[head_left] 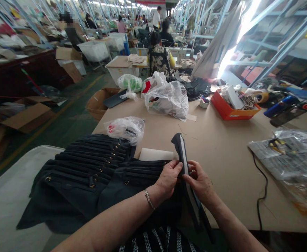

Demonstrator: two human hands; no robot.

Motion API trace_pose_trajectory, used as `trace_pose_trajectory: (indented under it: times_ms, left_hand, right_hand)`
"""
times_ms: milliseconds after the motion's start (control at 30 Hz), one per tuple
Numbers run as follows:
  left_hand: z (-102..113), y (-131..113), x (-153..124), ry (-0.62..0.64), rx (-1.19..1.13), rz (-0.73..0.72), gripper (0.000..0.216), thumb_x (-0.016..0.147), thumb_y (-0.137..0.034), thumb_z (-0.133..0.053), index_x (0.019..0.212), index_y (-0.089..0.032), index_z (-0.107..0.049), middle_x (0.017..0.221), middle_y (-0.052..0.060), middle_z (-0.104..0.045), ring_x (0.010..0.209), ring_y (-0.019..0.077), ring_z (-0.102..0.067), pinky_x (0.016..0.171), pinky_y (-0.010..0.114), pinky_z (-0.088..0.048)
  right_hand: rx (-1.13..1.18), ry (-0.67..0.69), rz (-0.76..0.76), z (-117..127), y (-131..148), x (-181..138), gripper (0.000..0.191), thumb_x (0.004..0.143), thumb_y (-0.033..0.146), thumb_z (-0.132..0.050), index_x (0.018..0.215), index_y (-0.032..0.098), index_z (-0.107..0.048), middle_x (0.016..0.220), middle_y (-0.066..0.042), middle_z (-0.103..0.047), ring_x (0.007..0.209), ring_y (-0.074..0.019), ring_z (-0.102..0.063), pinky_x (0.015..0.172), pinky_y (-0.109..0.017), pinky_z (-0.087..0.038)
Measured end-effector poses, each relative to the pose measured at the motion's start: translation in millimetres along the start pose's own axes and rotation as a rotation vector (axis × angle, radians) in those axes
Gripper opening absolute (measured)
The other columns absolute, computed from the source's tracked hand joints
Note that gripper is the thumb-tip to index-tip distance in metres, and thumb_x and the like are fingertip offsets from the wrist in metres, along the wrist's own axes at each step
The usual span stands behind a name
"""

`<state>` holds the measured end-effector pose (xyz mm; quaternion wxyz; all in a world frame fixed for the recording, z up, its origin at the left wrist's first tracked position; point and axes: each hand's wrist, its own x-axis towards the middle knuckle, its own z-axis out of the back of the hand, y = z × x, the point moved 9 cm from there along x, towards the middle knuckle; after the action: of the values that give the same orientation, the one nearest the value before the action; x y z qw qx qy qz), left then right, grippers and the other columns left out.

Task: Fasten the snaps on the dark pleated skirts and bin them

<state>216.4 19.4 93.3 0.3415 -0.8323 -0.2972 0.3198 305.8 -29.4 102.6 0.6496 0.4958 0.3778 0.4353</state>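
Note:
Both my hands pinch a long dark fabric piece (187, 185) with a pale strip along its edge, held up over the table's front edge. My left hand (169, 175) is closed on its left side, thumb on top. On its right side, my right hand (199, 180) grips with thumb and fingers, a little lower. The piece's upper end sticks up past my hands and its lower end hangs toward my lap. To the left lies a row of overlapping dark fabric pieces (72, 185) with gold-coloured zip pulls and rings. A white block (156, 154) sits behind my left hand.
On the tan table (222, 147) stand clear plastic bags (168, 101), an orange box (233, 108) of odds and ends and a small cup (204, 102). Bottles (281, 106) and a plastic-covered stack (290, 164) lie right, near a black cord (264, 189). People work further back.

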Motion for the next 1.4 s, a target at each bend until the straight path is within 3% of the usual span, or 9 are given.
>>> trace_pose_trajectory:
  times_ms: [133, 333, 533, 700, 867, 1033, 1100, 1267, 1400]
  left_hand:
    - [-12.4, 0.9, -1.1, 0.054, 0.036, -0.046, 0.037, 0.078, -0.044, -0.062, 0.094, -0.011, -0.06, 0.084, 0.006, -0.064, 0.075, 0.014, -0.059, 0.074, 0.027, -0.045]
    - [-13.0, 0.0, -1.8, 0.017, 0.181, -0.124, 0.035, 0.073, -0.04, -0.068, 0.092, -0.012, -0.062, 0.091, 0.007, -0.064, 0.088, 0.0171, -0.058, 0.084, 0.029, -0.044]
    - [-0.1, -2.3, -1.1, -0.014, 0.095, 0.036, 0.031, 0.069, -0.034, -0.069, 0.089, -0.011, -0.062, 0.073, 0.003, -0.063, 0.063, 0.0129, -0.057, 0.065, 0.026, -0.047]
    - [-27.1, -34.8, -17.4, 0.244, 0.152, 0.065, 0.038, 0.066, -0.02, -0.069, 0.103, -0.015, -0.063, 0.09, 0.006, -0.067, 0.077, 0.0158, -0.061, 0.076, 0.028, -0.047]
    - [-47.7, -75.1, -34.8, 0.319, 0.357, -0.106, 0.058, 0.062, -0.006, -0.063, 0.118, -0.019, -0.059, 0.114, 0.006, -0.062, 0.102, 0.0196, -0.056, 0.093, 0.03, -0.043]
    - [-53.1, -71.7, -43.2, 0.444, 0.477, 0.008, 0.069, 0.073, -0.013, -0.056, 0.139, -0.019, -0.034, 0.11, 0.01, -0.062, 0.087, 0.019, -0.061, 0.081, 0.035, -0.049]
    - [-51.8, -89.9, -46.4, 0.392, 0.712, -0.115, 0.07, 0.077, -0.017, -0.055, 0.142, -0.014, -0.028, 0.111, 0.013, -0.061, 0.091, 0.0206, -0.06, 0.082, 0.037, -0.048]
    - [-81.0, -164.9, -95.5, 0.184, 1.517, -0.816, 0.038, 0.083, -0.028, -0.056, 0.117, -0.012, -0.055, 0.125, 0.014, -0.052, 0.118, 0.0276, -0.044, 0.1, 0.047, -0.032]
    - [-81.9, -168.3, -127.8, 0.247, 1.813, -0.818, 0.026, 0.086, -0.026, -0.051, 0.106, -0.012, -0.058, 0.102, 0.011, -0.061, 0.096, 0.022, -0.055, 0.088, 0.039, -0.038]
  right_hand:
    - [0.003, -0.047, 0.004, 0.6, -9.9, 4.6, 0.037, 0.075, 0.038, -0.061, 0.104, 0.021, -0.044, 0.066, 0.004, -0.054, 0.058, -0.0139, -0.052, 0.054, -0.025, -0.044]
    - [-0.603, -0.182, 0.262, -1.4, 15.3, -9.3, 0.02, 0.083, 0.032, -0.046, 0.093, 0.018, -0.057, 0.08, -0.009, -0.064, 0.074, -0.023, -0.059, 0.067, -0.036, -0.048]
    - [-0.453, 0.201, 0.583, -11.1, 66.2, -18.8, 0.023, 0.09, 0.021, -0.044, 0.1, 0.022, -0.064, 0.102, -0.007, -0.064, 0.094, -0.0179, -0.059, 0.082, -0.031, -0.051]
    - [-0.984, 0.213, 0.924, 7.2, 112.5, -12.7, 0.032, 0.086, 0.012, -0.047, 0.108, 0.027, -0.064, 0.096, -0.008, -0.06, 0.102, -0.0238, -0.049, 0.086, -0.04, -0.047]
    - [-1.171, 0.411, 0.966, -5.0, 132.7, -10.3, 0.037, 0.083, 0.012, -0.05, 0.114, 0.03, -0.059, 0.095, -0.006, -0.056, 0.092, -0.0228, -0.048, 0.079, -0.039, -0.044]
    - [-1.089, 0.49, 0.988, -8.3, 152.5, -10.4, 0.017, 0.089, 0.027, -0.045, 0.084, 0.024, -0.061, 0.088, -0.005, -0.056, 0.086, -0.0202, -0.049, 0.071, -0.035, -0.042]
    - [-1.064, 0.48, 0.993, -2.0, 161.1, -8.5, 0.02, 0.091, 0.025, -0.041, 0.08, 0.022, -0.058, 0.088, -0.005, -0.057, 0.087, -0.0197, -0.05, 0.074, -0.036, -0.041]
    - [-1.173, 0.191, 0.935, 21.5, 192.7, -13.0, 0.024, 0.092, 0.028, -0.036, 0.078, 0.022, -0.054, 0.063, -0.001, -0.049, 0.058, -0.0122, -0.043, 0.056, -0.029, -0.028]
    - [-1.107, 0.153, 0.798, 7.2, 205.3, -35.4, 0.018, 0.09, 0.037, -0.042, 0.086, 0.023, -0.054, 0.053, 0.004, -0.044, 0.042, -0.0081, -0.031, 0.046, -0.026, -0.015]
